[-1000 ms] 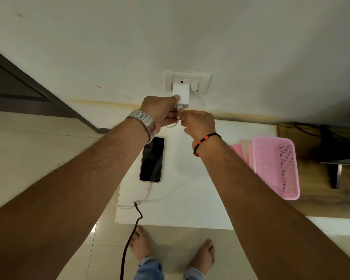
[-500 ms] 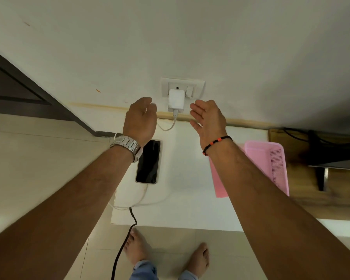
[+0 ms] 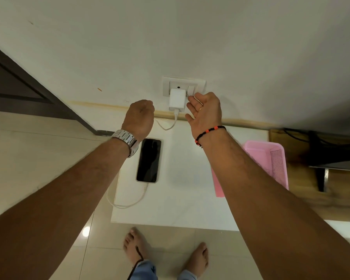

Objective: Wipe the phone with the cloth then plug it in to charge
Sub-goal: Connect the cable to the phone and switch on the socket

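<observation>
The black phone (image 3: 148,160) lies face up on the white table (image 3: 180,199), with a white cable (image 3: 125,205) plugged into its near end. The cable loops off the table's left edge and runs up to the white charger (image 3: 177,99), which sits in the wall socket (image 3: 183,85). My left hand (image 3: 138,116), with a metal watch, hangs left of the charger with its fingers curled and nothing in them. My right hand (image 3: 205,110) is open just right of the charger, a fingertip touching the socket's switch. The pink cloth (image 3: 218,186) lies on the table, mostly hidden by my right forearm.
A pink plastic basket (image 3: 275,158) stands at the table's right side. Beyond it is a wooden surface (image 3: 303,195) with a dark stand and cables. A black cord (image 3: 135,265) runs across the tiled floor by my bare feet. A dark door frame (image 3: 28,83) is at left.
Both hands let go of the charger and cable and drew apart. My right hand then moved up to the socket's switch, while my left hand curled and stayed left.
</observation>
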